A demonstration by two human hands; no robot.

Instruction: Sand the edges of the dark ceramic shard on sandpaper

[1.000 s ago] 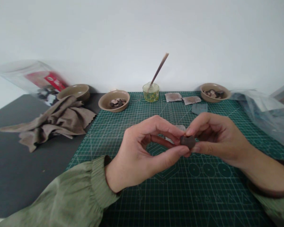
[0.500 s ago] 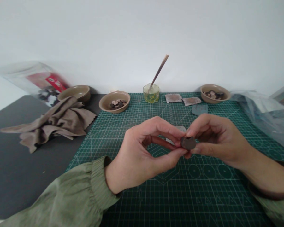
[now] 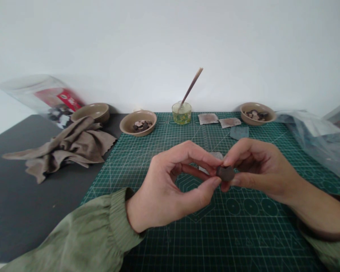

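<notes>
Over the mat [image 3: 192, 245], my left hand [image 3: 168, 189] and right hand [image 3: 266, 175] pinch a disc [image 3: 226, 173] — lightly is best, its rim seems notched.

Dark table [image 3: 19, 211], green gridded mat [image 3: 187, 241], crumpled brown cloth [image 3: 70, 149], tan bowls [image 3: 124, 125], glass cup [image 3: 181, 116]

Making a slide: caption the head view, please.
Left hand and right hand hold a small dark piece above a green cutting mat.

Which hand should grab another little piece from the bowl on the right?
Right, I think: the right hand is nearer that bowl, and the left hand is farther across the mat. Both hold the dark piece, so the left could hold it alone.
</notes>
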